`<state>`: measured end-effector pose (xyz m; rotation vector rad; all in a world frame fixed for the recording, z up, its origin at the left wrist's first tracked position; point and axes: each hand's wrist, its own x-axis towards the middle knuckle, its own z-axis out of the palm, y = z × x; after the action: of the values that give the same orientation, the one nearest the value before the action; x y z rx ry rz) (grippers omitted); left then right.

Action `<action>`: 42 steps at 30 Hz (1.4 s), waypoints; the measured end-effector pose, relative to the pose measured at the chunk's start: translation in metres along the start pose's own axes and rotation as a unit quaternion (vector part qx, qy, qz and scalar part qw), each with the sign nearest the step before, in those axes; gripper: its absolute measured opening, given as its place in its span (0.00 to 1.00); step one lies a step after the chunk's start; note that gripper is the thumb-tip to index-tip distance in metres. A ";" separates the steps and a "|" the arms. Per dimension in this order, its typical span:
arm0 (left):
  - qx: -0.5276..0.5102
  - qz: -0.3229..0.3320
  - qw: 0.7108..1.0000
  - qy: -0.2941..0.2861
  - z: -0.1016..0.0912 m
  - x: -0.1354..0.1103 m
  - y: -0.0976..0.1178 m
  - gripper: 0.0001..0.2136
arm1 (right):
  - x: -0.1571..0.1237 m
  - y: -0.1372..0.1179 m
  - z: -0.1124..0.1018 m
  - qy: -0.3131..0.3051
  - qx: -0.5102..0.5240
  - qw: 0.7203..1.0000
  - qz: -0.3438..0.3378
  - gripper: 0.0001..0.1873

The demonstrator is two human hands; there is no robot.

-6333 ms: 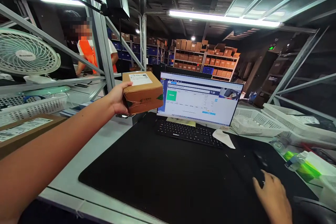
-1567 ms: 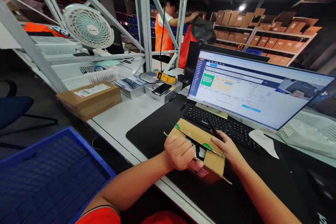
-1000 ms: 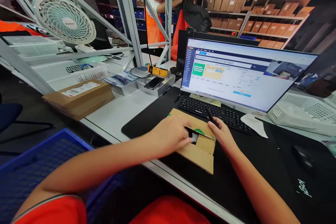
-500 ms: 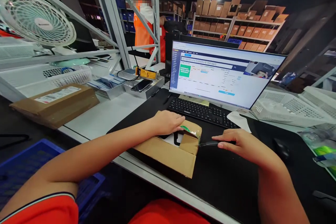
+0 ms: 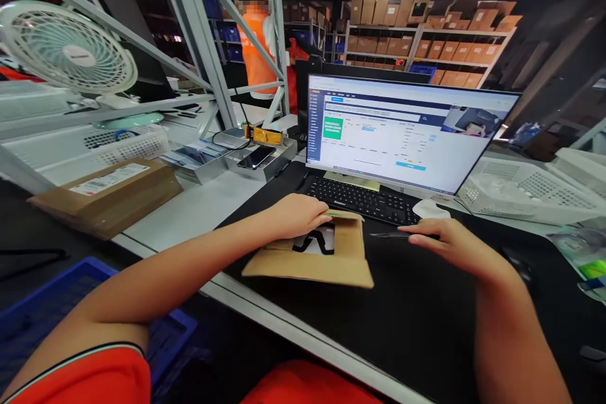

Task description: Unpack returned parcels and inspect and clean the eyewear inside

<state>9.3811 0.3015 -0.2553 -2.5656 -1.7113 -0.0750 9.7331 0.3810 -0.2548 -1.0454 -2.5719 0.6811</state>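
A small cardboard box point(image 5: 348, 240) lies on the black desk mat with its flaps apart. Inside it shows something white with a black curved outline point(image 5: 315, 242); its kind is unclear. My left hand point(image 5: 303, 214) is closed over the box's far flap, fingers curled on its edge. To the right of the box, my right hand point(image 5: 442, 241) grips a thin dark knife point(image 5: 389, 235), its tip pointing left toward the box and apart from it. The near flap point(image 5: 307, 268) is folded out toward me.
Behind the box stand a black keyboard point(image 5: 364, 199) and a monitor point(image 5: 379, 151). A taped brown parcel point(image 5: 108, 192) rests at the left, above a blue crate point(image 5: 165, 341). White perforated baskets point(image 5: 525, 192) and a mouse point(image 5: 518, 268) are at the right. A person in an orange vest point(image 5: 255, 44) stands beyond.
The knife has moved away from the box's right edge, to the right and farther from me. The far flap has been lifted, and the box is turned, showing more of its inside.
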 end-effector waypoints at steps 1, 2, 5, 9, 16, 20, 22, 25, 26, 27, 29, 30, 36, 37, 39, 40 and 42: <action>0.009 -0.038 0.999 -0.017 -0.007 -0.004 -0.001 0.20 | -0.003 0.006 -0.004 0.022 0.010 1.000 0.004 0.22; 0.011 -0.082 0.996 -0.035 -0.015 -0.010 -0.003 0.20 | -0.006 0.012 -0.008 0.047 0.018 0.999 0.010 0.23; -0.015 -0.223 0.972 -0.076 -0.036 -0.027 -0.008 0.31 | -0.013 0.028 -0.016 0.110 0.000 0.993 0.035 0.24; -0.123 -0.365 0.913 -0.137 -0.045 -0.042 -0.017 0.43 | -0.015 0.015 -0.009 0.156 -0.087 0.983 0.044 0.24; -0.242 -0.394 0.877 -0.132 -0.038 -0.046 -0.033 0.32 | -0.010 -0.087 0.088 0.164 -0.233 0.946 -0.152 0.22; -0.243 -0.386 0.882 -0.122 -0.038 -0.047 -0.033 0.29 | -0.005 -0.122 0.138 0.205 -0.302 0.894 -0.260 0.18; -0.246 -0.385 0.882 -0.115 -0.037 -0.050 -0.033 0.29 | -0.005 -0.127 0.148 0.224 -0.316 0.881 -0.270 0.16; -0.254 -0.379 0.884 -0.098 -0.034 -0.054 -0.035 0.28 | -0.006 -0.130 0.153 0.247 -0.341 0.867 -0.266 0.16; -0.257 -0.375 0.885 -0.093 -0.033 -0.055 -0.036 0.29 | -0.006 -0.131 0.153 0.251 -0.350 0.863 -0.264 0.16; -0.259 -0.371 0.887 -0.090 -0.031 -0.056 -0.038 0.29 | -0.007 -0.131 0.153 0.255 -0.359 0.859 -0.262 0.16; -0.265 -0.363 0.889 -0.086 -0.028 -0.058 -0.041 0.31 | -0.009 -0.130 0.151 0.255 -0.376 0.854 -0.252 0.15; -0.280 -0.364 0.885 -0.079 -0.026 -0.059 -0.044 0.32 | -0.010 -0.128 0.150 0.256 -0.385 0.853 -0.242 0.15; -0.592 -0.305 0.737 0.113 0.003 -0.077 -0.054 0.30 | -0.020 -0.103 0.133 0.246 -0.337 0.896 -0.153 0.17; -0.606 -0.298 0.722 0.148 0.012 -0.081 -0.053 0.30 | -0.023 -0.097 0.132 0.223 -0.284 0.923 -0.135 0.18; -0.626 -0.295 0.688 0.218 0.034 -0.093 -0.051 0.28 | -0.028 -0.081 0.129 0.171 -0.146 0.971 -0.082 0.20; -0.641 -0.299 0.661 0.251 0.046 -0.099 -0.051 0.28 | -0.031 -0.071 0.129 0.151 -0.077 0.984 -0.045 0.22; -0.648 -0.307 0.642 0.270 0.075 -0.111 -0.057 0.30 | -0.036 -0.043 0.125 0.139 0.027 0.989 0.047 0.23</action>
<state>9.2866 0.2271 -0.3367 -1.5882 -2.4886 -2.5746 9.6805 0.2894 -0.3415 -1.1612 -2.2665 0.5766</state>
